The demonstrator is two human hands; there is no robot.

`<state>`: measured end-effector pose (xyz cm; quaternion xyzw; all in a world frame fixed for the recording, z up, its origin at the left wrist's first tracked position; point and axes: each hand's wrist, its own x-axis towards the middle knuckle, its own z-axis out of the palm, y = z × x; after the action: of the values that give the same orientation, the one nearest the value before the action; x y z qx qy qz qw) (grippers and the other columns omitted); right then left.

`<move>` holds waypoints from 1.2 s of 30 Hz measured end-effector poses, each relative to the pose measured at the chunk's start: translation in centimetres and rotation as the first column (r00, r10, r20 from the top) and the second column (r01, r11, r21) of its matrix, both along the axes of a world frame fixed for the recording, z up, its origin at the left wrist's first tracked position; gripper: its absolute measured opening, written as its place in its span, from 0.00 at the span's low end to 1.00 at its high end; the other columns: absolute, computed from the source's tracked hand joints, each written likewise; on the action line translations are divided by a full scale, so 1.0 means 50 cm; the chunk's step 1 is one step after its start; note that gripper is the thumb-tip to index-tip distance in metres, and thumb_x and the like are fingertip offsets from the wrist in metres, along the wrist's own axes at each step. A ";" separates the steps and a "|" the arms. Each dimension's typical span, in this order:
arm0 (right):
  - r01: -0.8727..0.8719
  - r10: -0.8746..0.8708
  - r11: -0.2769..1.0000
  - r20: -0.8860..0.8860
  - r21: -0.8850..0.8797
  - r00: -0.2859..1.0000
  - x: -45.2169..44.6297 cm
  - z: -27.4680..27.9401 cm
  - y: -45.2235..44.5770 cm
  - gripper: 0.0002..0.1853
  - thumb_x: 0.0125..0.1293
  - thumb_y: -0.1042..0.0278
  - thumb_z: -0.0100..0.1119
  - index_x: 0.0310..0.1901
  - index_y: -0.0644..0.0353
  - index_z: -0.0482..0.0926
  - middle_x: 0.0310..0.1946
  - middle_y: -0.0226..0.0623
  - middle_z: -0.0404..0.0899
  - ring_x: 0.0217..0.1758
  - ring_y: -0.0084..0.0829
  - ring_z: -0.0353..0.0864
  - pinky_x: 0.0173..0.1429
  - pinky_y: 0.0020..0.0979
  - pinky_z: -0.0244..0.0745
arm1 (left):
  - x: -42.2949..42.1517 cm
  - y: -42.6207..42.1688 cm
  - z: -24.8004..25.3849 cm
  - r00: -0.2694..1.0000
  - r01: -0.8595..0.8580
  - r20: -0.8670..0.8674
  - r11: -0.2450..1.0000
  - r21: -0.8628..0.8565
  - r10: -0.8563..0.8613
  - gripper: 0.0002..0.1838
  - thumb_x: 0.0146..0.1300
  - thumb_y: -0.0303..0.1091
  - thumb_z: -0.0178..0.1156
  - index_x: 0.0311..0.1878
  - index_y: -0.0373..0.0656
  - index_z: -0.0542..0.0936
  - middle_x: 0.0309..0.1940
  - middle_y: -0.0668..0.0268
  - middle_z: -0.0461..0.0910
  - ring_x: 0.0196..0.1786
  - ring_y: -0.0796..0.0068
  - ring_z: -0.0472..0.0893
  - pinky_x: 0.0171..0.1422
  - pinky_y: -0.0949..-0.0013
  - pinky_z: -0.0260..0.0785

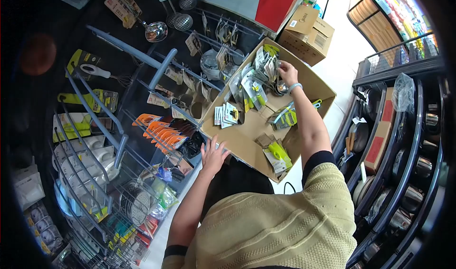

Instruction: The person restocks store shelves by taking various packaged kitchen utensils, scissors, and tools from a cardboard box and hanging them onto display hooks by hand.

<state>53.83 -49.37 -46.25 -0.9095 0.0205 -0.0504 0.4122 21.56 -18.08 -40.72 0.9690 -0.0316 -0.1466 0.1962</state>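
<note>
Right hand [288, 73] in carton [314, 84], fingers at the packs [266, 64] heaped along its far side; can't tell if gripped. Left hand [213, 156] flat, fingers spread, at carton's near-left edge, grasping nothing. Green pack [278, 156] in near corner.

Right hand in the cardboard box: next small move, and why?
I'd probably ease one pack up out of the packaged utensils with the right hand. Its fingers are already at that crowded cluster, though its grip is unclear. The left hand, spread at the near edge of the cardboard box, could steady it.
</note>
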 end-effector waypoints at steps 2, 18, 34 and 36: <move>-0.025 0.025 0.987 0.000 0.158 1.000 0.016 -0.033 0.013 0.21 0.57 0.78 0.56 0.54 0.54 0.75 0.42 0.39 0.80 0.40 0.26 0.81 0.48 0.26 0.76 | -0.001 -0.001 0.000 1.000 -0.011 -0.007 1.000 0.011 0.012 0.22 0.59 0.48 0.57 0.56 0.56 0.72 0.65 0.61 0.57 0.67 0.56 0.56 0.68 0.44 0.44; -0.493 0.587 0.654 -0.027 -0.574 0.809 0.105 0.090 0.018 0.18 0.52 0.80 0.55 0.43 0.47 0.76 0.49 0.33 0.73 0.54 0.37 0.74 0.52 0.37 0.73 | 0.002 -0.008 0.011 0.999 -0.018 -0.050 0.999 0.037 0.020 0.24 0.58 0.49 0.57 0.58 0.59 0.70 0.64 0.63 0.56 0.68 0.58 0.57 0.68 0.44 0.44; -0.395 0.398 0.881 -0.044 -0.262 0.916 0.092 0.060 -0.149 0.17 0.52 0.80 0.60 0.44 0.55 0.74 0.36 0.42 0.78 0.38 0.42 0.79 0.43 0.36 0.75 | 0.000 -0.004 0.008 0.998 0.003 -0.064 1.000 0.030 -0.001 0.23 0.60 0.51 0.55 0.58 0.57 0.70 0.66 0.63 0.53 0.67 0.57 0.58 0.68 0.43 0.43; -0.352 0.354 0.921 -0.019 -0.168 0.935 0.071 0.074 -0.152 0.16 0.51 0.79 0.61 0.43 0.56 0.74 0.34 0.41 0.77 0.36 0.39 0.79 0.41 0.35 0.75 | -0.002 -0.002 0.007 0.998 0.006 -0.056 1.000 0.029 -0.005 0.23 0.61 0.51 0.55 0.58 0.56 0.70 0.66 0.63 0.53 0.67 0.58 0.59 0.68 0.43 0.43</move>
<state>57.38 -56.99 -42.57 -0.9295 -0.1504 0.0177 0.3364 21.48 -18.19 -40.38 0.9672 -0.0266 -0.1745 0.1825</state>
